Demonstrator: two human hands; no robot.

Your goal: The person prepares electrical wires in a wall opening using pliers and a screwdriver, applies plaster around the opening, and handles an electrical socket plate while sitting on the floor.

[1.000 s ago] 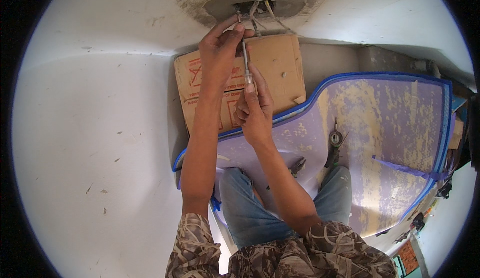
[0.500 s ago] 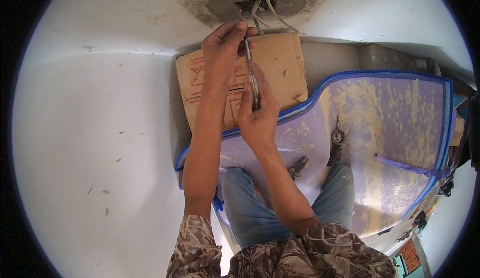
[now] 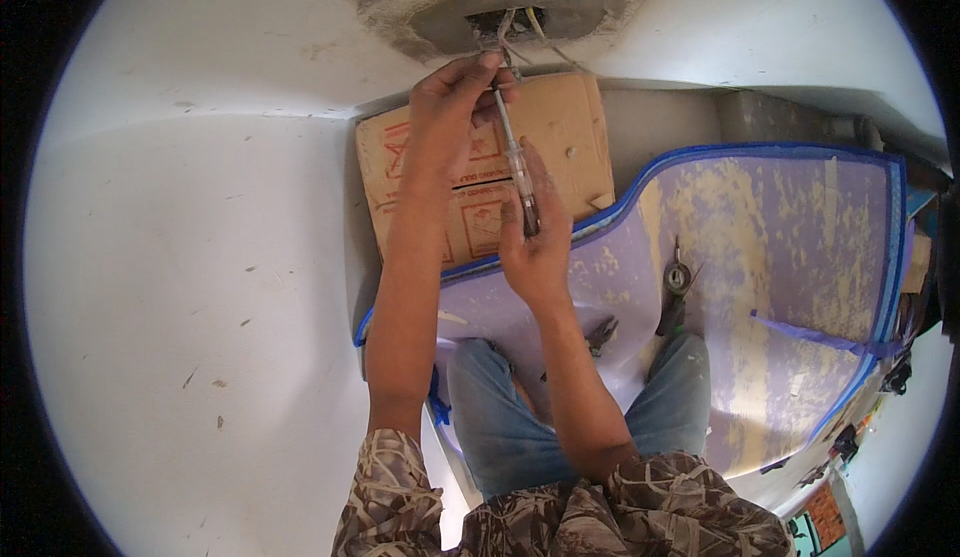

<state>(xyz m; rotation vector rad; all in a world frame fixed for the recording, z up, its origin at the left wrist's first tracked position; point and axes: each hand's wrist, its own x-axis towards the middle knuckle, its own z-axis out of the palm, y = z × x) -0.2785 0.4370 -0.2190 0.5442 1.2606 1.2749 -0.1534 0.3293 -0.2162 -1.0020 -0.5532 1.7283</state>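
Observation:
A screwdriver (image 3: 520,167) with a clear handle and thin metal shaft slants up from my right hand (image 3: 542,262), whose fingers are closed around the handle end. The shaft reaches up to the fingers of my left hand (image 3: 450,97). Thumb and fingertips there are pinched together just below a dark rectangular opening (image 3: 482,25) in the wall; what they hold is too small and hidden to make out. Several wires (image 3: 535,25) come out of this opening, and some hang down close to my left fingertips.
Beneath my hands lies a cardboard box (image 3: 575,117) with red print. A lilac sheet with blue edging (image 3: 760,149) spreads to the right. On it rest a dark-handled tool with a round middle (image 3: 677,279), pliers (image 3: 602,335) and a purple strip (image 3: 810,330). Rough grey plaster (image 3: 420,22) surrounds the opening.
My right hand and the screwdriver's handle have shifted right and slightly down. My left hand stays pinched by the opening, a little lower in the picture.

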